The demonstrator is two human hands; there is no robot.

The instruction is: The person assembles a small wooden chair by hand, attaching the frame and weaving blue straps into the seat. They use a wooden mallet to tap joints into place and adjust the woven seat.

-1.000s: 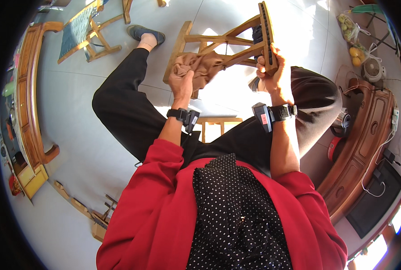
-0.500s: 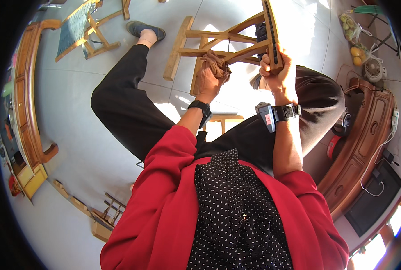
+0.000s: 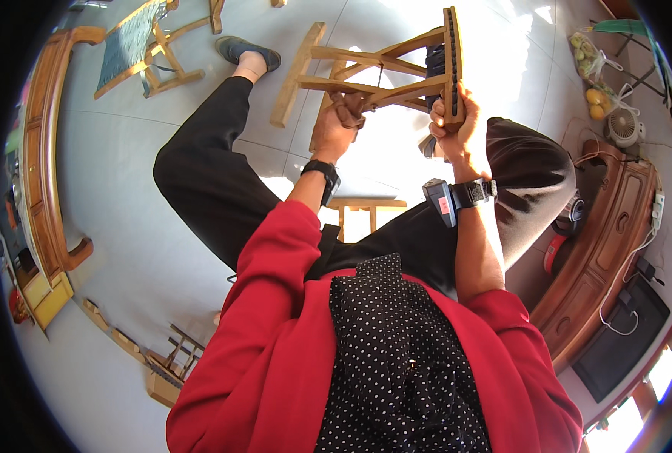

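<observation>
A wooden folding stool (image 3: 343, 56) with crossed legs is held up on its side in front of me. My right hand (image 3: 460, 127) is closed around the near end of its right-hand rail, where dark webbing runs along the wood. A crumpled brown cloth (image 3: 349, 107) is bunched in my left hand (image 3: 333, 137), whose fingers are closed. The cloth lies against the stool's lower leg bar, toward the left crosspiece (image 3: 297, 75). Part of the bar is hidden under the cloth and hand.
Another folding stool with a blue-green seat (image 3: 130, 45) stands at the far left. A low wooden stool (image 3: 371, 204) is between my legs. Wooden cabinets (image 3: 604, 234) flank both sides; a small fan (image 3: 624, 127) and bagged fruit (image 3: 598, 103) are at the right.
My left hand has shifted left along the leg bar with the cloth. My right hand and its end of the stool have moved slightly left and nearer.
</observation>
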